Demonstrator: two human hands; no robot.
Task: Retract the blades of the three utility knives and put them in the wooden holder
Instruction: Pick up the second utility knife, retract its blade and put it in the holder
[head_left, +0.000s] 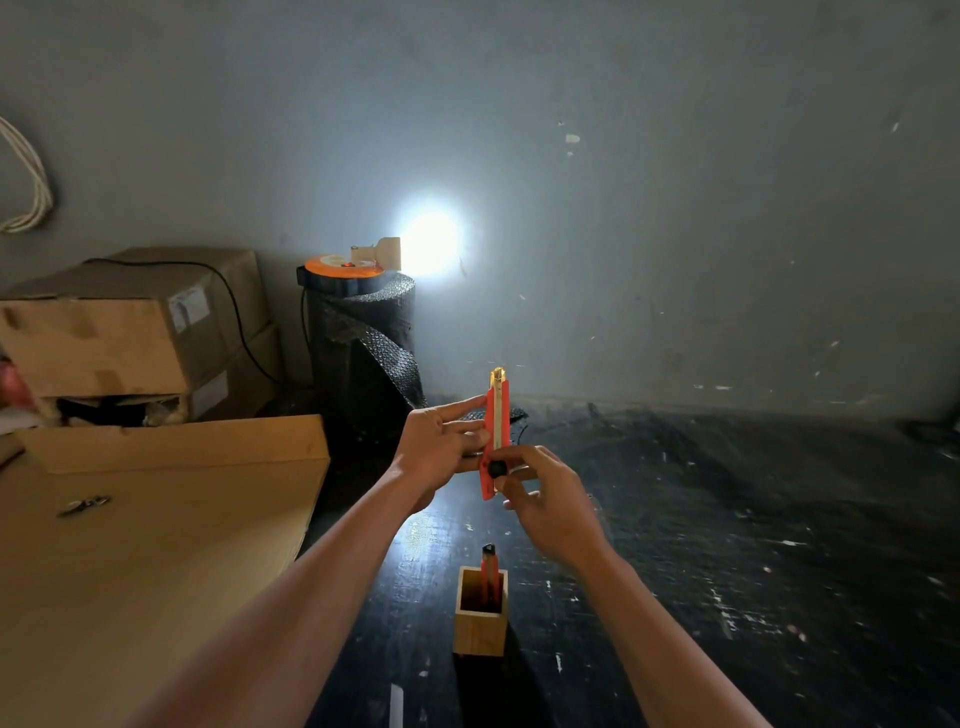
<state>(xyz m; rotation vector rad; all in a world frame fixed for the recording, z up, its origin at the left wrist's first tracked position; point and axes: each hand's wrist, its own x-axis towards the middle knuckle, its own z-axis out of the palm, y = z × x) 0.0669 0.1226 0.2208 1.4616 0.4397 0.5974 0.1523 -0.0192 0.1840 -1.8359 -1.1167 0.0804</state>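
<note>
Far left: flat cardboard sheet in front of stacked cardboard boxes; a roll of black bubble wrap stands against the wall. Centre: left hand grasps the orange utility knife by its side, fingers extended along the body, knife upright above the dark floor. Right hand grips the knife's lower end, thumb at the black slider knob. Below: wooden holder on the floor, a second knife standing inside.
</note>
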